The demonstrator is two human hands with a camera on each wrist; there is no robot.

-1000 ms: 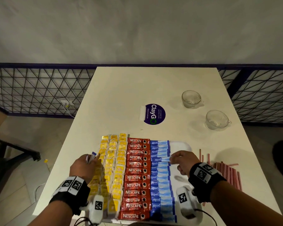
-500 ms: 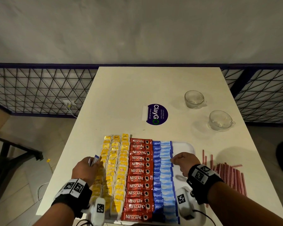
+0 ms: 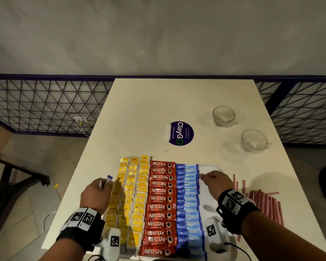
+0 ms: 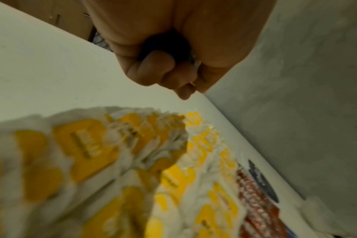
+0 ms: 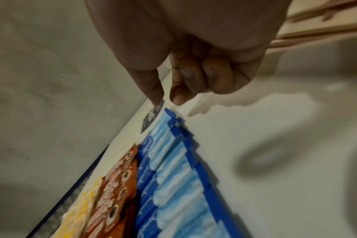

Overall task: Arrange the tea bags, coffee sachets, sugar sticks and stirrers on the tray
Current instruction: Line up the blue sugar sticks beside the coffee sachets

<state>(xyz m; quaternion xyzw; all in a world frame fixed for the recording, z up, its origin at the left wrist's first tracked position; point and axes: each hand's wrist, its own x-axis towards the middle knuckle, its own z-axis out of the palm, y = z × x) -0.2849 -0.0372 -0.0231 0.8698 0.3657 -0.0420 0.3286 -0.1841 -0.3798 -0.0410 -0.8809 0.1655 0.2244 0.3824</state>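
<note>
glossy blue sugar sticks (image 3: 188, 200) overlap in a flat column on the white tray (image 3: 211, 169) — right hand (image 3: 217, 182) fingers (image 5: 178, 95) curled, empty, just beside the column's far end; left hand (image 3: 95, 194) fisted round spare blue-tipped sticks (image 3: 106, 181).

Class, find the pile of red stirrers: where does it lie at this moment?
In the head view, the red stirrers lie on the table, off the tray, beside the right hand.
</note>
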